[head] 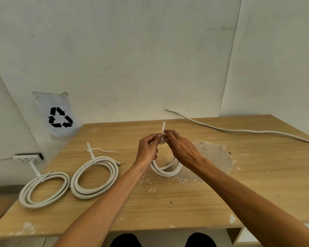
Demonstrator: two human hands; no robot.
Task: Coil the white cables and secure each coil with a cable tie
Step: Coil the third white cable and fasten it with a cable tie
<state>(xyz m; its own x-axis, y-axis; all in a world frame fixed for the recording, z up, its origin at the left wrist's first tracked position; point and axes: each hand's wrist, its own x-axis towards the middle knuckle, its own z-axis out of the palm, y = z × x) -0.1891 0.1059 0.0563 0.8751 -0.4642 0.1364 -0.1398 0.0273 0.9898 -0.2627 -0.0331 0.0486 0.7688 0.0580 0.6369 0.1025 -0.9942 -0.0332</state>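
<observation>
White walls back a wooden desk (pixel 203 193) where two tied coils (pixel 95 177) lie at left, both hands (pixel 148 148) pinch a cable tie (pixel 163 127) around a third coil (pixel 166 169) at centre, and one loose cable (pixel 239 131) remains uncoiled.

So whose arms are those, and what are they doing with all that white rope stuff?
Those are a person's arms. The camera sits on their head, so you look down at their hands as they do. The white stuff is electric cable. Both hands, the left hand and the right hand, pinch a thin plastic cable tie around a coil of cable held upright on the wooden table. Two finished coils lie at the left, each with a tie. One loose cable lies uncoiled at the back.
</observation>
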